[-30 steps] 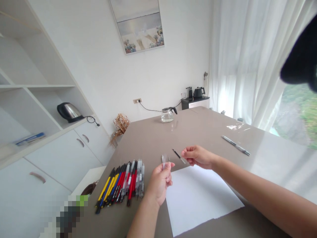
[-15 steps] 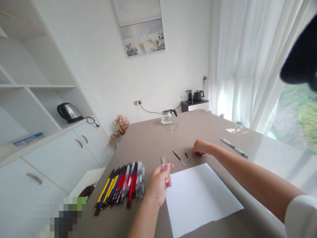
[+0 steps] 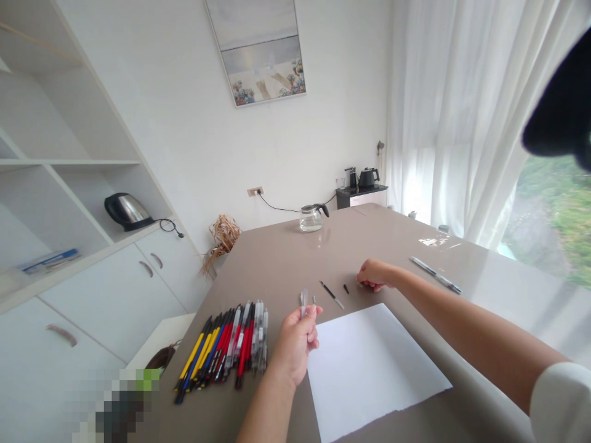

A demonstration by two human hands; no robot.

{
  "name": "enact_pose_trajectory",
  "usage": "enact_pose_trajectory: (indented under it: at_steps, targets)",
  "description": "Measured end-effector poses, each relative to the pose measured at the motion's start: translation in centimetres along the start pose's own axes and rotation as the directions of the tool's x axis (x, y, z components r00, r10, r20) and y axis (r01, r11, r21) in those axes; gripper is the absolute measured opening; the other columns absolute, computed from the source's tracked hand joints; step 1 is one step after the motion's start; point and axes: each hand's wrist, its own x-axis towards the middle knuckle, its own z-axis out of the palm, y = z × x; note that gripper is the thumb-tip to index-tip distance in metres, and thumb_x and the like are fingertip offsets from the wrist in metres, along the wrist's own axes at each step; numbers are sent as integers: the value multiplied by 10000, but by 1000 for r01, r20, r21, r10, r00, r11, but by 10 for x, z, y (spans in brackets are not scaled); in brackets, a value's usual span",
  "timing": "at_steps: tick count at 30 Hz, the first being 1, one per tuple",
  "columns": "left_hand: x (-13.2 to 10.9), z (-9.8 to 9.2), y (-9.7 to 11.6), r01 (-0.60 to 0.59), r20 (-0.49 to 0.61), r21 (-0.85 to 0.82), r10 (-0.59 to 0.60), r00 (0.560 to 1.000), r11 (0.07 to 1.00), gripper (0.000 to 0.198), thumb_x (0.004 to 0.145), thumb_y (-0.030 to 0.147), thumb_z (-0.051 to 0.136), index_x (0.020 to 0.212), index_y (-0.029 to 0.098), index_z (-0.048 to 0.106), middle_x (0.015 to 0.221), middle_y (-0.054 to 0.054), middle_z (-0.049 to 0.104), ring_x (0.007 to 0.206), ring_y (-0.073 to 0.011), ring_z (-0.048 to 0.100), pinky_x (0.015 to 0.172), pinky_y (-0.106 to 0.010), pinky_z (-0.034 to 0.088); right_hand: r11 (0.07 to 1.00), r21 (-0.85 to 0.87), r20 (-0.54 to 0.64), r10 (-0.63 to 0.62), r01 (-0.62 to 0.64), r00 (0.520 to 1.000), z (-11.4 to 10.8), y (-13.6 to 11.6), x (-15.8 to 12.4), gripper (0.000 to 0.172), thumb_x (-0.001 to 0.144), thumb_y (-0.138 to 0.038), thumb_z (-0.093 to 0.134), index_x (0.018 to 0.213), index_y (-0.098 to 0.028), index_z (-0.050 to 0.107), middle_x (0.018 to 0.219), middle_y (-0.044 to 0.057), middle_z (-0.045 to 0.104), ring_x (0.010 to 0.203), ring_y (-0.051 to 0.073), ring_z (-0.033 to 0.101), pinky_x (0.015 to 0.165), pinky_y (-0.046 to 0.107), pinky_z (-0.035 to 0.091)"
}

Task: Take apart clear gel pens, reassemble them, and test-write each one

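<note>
My left hand is closed around a clear pen barrel, held upright over the left edge of a white sheet of paper. Just past those fingers lies a small metallic pen part. On the tabletop beyond the paper are a pen refill and a short black pen part. My right hand rests on the table to the right of the black part, fingers curled together. Whatever is in them is hidden.
A row of yellow, blue, red, black and clear pens lies at the left. A clear pen lies apart on the right. A glass pot stands toward the far end of the brown table.
The whole view has shifted slightly. Both hands keep nearly the same places and grips; no object has clearly moved.
</note>
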Motion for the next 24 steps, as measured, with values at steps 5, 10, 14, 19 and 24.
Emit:
enact_pose_trajectory:
  at_steps: [5,10,14,19,24]
  targets:
    - [-1,4,-1,-13,10,91,12,1000,996,319,708,448,515,819,150,515,503,75,314,453,-46,293,448,-179,262,982,70,-180,-161,176,970,13,-18,-34,183,666,-253,497,787,-142,577,612,11,537,469,63,430,443,180,346]
    - [-6,14,-1,-55,61,258,40,997,965,300,730,458,466,759,161,488,506,75,303,444,-51,276,442,-185,269,816,415,40,-458,403,888,48,-41,-104,282,668,-394,530,768,-141,603,554,-7,522,459,63,410,426,186,320]
    - [-12,23,2,-73,135,360,26,991,930,274,740,430,447,820,172,489,553,69,297,452,-55,261,416,-181,259,664,640,64,-547,386,835,66,-51,-136,215,650,-339,572,720,-136,562,583,3,542,535,86,480,462,191,345]
    - [-12,21,5,-55,97,581,-2,995,812,318,746,409,421,972,188,453,663,28,411,559,-86,392,490,-195,342,721,539,-116,-449,436,886,47,-44,-106,264,700,-418,490,726,-156,504,634,6,557,473,59,456,431,181,356]
    - [-13,8,4,-93,59,936,109,992,340,289,694,423,480,883,207,511,764,-15,506,681,-138,473,599,-243,344,974,-173,-262,-189,146,946,-9,-15,-44,274,736,-381,419,783,-143,548,691,50,595,492,79,505,422,172,363]
